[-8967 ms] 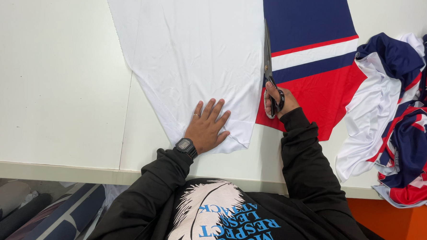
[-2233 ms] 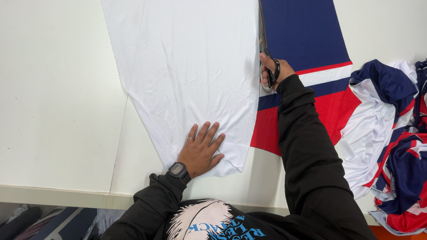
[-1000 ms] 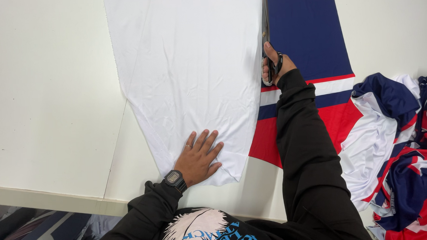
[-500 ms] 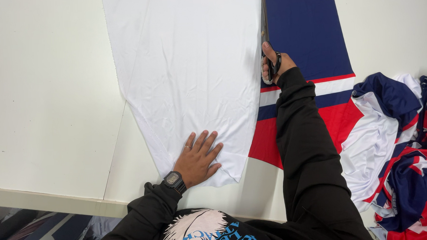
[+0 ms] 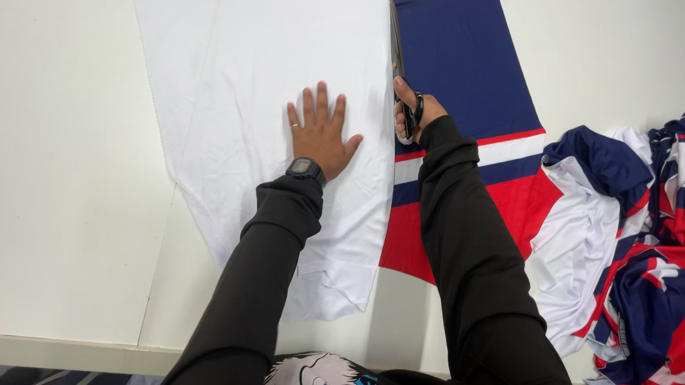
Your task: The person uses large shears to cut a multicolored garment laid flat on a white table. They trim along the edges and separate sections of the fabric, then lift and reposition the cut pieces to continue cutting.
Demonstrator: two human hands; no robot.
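Observation:
A long white fabric piece (image 5: 261, 80) lies flat on the white table (image 5: 57, 189). My left hand (image 5: 321, 132) presses flat on it, fingers spread, a black watch on the wrist. Beside the white piece's right edge lies a printed fabric panel (image 5: 468, 64), navy at the top, then white, navy and red bands. My right hand (image 5: 412, 114) grips black scissors (image 5: 396, 55) whose blades point away from me along the seam between the white piece and the printed panel.
A heap of crumpled navy, white and red fabric (image 5: 637, 233) sits on the table's right side. The table's near edge (image 5: 72, 350) runs along the bottom, with dark rolls below it at lower left.
My left hand has moved from the white piece's lower end up to its middle. My right hand with the scissors has kept advancing away from me along the edge.

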